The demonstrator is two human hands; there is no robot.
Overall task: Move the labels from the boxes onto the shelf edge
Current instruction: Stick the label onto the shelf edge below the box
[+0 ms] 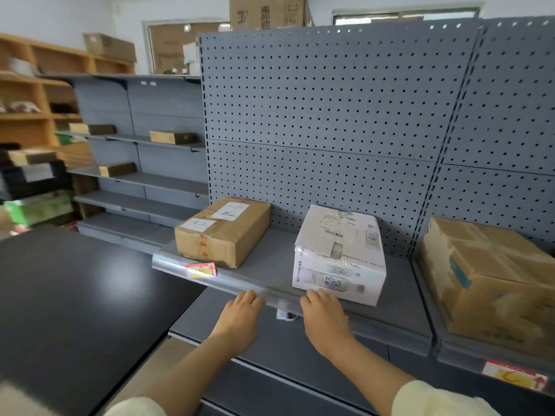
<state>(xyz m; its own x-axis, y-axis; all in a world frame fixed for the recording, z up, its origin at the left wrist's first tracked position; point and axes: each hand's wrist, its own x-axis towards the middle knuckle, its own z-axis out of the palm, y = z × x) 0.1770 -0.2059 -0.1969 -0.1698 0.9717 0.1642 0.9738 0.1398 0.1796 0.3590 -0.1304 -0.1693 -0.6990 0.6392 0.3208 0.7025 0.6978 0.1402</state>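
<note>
At shelf edge (240,288), both hands (243,310) (322,313) (label (283,310) between).

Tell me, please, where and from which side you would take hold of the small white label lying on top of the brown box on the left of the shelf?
Judging by its pose, take the white label at its front edge, nearest the shelf edge, coming from above and in front. It lies flat on the brown box, so pinch or peel an edge. The pegboard blocks the rear.

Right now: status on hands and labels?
Left hand and right hand on shelf edge strip, around small white label. Red-yellow label already in. Nothing blocking.
</note>
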